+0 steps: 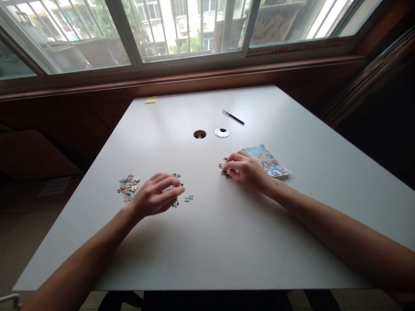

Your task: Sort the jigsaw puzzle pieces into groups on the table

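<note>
My left hand hovers palm down, fingers loosely bent and slightly apart, over a partly hidden group of jigsaw puzzle pieces. No piece shows in its fingers. Just right of its fingertips lies a small clump of pieces. A loose pile of puzzle pieces sits left of that hand. My right hand has its thumb and fingertips bent down onto another small pile of pieces, closed around a piece there. The palm hides part of this pile and the near-left edge of a colourful printed sheet.
The white table has a round cable hole with its cover ring beside it. A black pen lies farther back. A yellow paper note is at the far left edge. Windows run behind the table.
</note>
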Demonstrator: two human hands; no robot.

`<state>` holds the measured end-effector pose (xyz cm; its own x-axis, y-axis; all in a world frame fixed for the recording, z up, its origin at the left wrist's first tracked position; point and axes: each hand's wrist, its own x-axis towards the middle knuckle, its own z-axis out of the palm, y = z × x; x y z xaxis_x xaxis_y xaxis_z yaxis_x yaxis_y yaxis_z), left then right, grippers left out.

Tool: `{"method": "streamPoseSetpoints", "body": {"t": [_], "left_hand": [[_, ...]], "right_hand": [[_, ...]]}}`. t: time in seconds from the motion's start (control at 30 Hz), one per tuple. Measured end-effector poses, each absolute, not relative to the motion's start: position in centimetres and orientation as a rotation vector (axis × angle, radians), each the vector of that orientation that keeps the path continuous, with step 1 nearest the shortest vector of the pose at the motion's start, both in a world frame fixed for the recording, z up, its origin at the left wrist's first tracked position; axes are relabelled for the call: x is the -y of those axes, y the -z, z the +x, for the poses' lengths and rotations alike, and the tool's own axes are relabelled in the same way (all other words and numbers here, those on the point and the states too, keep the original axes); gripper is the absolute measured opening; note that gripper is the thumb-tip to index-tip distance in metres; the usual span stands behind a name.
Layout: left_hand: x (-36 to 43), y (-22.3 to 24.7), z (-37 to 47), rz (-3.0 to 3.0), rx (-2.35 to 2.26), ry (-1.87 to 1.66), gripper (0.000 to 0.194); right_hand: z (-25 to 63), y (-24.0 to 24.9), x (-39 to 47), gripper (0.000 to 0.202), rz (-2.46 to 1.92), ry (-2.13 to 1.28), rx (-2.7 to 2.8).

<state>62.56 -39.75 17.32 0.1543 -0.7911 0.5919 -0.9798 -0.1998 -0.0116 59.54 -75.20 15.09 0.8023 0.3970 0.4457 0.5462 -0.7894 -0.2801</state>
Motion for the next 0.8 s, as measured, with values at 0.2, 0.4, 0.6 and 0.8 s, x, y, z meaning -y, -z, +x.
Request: {"method": "streamPoseSetpoints", "body": {"t": [0.2,0.4,0.6,0.8], "left_hand": [[31.6,-19.3,68.4,2.514,1.113,-0.794,0.010],[26.4,-19.7,70.1,2.695,0.895,-0.315,0.017],[27.2,-19.9,69.7,2.688,0.903,-0.002,0.019],[28.1,-20.0,69.1,2.626,0.917,0.159,0.020]], "right_hand": [[59.6,-14.8,75.2,0.017,-2.644,0.557,0.742],[59.7,-14.4,75.1,0.015,-2.667,0.623,0.776],[59.6,-14.4,75.0,0.014,-2.654,0.705,0.764],[59.5,-14.5,74.9,0.015,-2.644,0.693,0.775]]}}
